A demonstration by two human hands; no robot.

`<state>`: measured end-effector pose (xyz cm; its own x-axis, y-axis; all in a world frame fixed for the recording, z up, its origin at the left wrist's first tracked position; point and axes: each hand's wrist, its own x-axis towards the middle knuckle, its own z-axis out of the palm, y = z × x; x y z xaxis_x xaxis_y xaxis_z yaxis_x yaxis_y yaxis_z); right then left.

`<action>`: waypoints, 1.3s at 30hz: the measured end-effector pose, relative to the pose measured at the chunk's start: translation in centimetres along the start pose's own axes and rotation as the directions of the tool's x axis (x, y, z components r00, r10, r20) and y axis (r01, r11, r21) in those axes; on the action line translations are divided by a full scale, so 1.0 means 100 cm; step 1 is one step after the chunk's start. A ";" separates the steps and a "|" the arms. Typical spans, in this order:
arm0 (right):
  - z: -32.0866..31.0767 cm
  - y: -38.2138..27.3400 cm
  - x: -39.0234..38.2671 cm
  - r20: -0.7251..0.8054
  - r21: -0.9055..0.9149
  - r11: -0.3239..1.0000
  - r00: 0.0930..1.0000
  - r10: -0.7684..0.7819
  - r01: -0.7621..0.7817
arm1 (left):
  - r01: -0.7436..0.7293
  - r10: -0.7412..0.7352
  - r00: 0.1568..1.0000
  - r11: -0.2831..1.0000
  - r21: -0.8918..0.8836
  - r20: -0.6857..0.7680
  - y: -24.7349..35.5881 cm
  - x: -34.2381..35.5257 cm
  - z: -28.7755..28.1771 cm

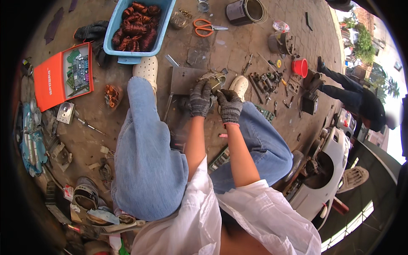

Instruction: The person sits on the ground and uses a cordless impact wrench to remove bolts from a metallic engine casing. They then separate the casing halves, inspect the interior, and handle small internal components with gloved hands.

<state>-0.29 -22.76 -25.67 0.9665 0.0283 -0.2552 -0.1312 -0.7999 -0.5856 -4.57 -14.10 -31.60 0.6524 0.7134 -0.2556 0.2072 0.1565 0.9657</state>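
Both hands wear grey knit work gloves and are close together between my shoes. My left hand is closed round the near side of a round, brass-and-grey metal part, perhaps from a small motor. My right hand has its fingers drawn together at the right edge of that part; what they pinch is hidden. Under and behind the left hand is a flat grey metal plate on the ground. Another dark round piece is partly hidden beside my left wrist.
A blue tub of copper windings and an orange box with circuit boards stand at left. Orange-handled scissors lie ahead. At right are scattered tools, a red bucket and a person. Scrap lines the lower left.
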 end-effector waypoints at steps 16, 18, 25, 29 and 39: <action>-0.005 -0.039 -0.008 0.096 -0.441 0.868 0.973 -0.208 0.229 | -0.223 0.227 0.974 0.963 0.153 -0.013 -0.030 -0.004 0.006; -0.009 -0.027 -0.005 0.102 -0.467 0.852 0.972 -0.213 0.236 | 0.002 -0.006 0.998 0.998 0.068 0.063 -0.002 -0.003 0.001; -0.002 -0.008 0.000 0.104 -0.217 0.945 0.968 -0.228 0.246 | 0.052 -0.063 0.995 0.989 0.140 0.081 0.002 -0.004 0.007; -0.002 -0.020 -0.013 0.071 0.171 0.982 0.993 -0.099 0.086 | 0.024 -0.025 0.999 1.000 0.021 0.046 0.001 -0.004 0.008; -0.043 0.011 -0.070 0.345 -0.495 0.865 0.897 0.277 -0.077 | 0.228 -0.208 0.952 0.972 -0.065 0.225 0.029 0.006 0.005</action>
<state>-6.23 -26.42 -21.29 0.7544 0.0104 -0.6564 -0.0787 -0.9912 -0.1062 -3.27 -13.55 -28.95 0.7421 0.4927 -0.4544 0.3026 0.3587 0.8830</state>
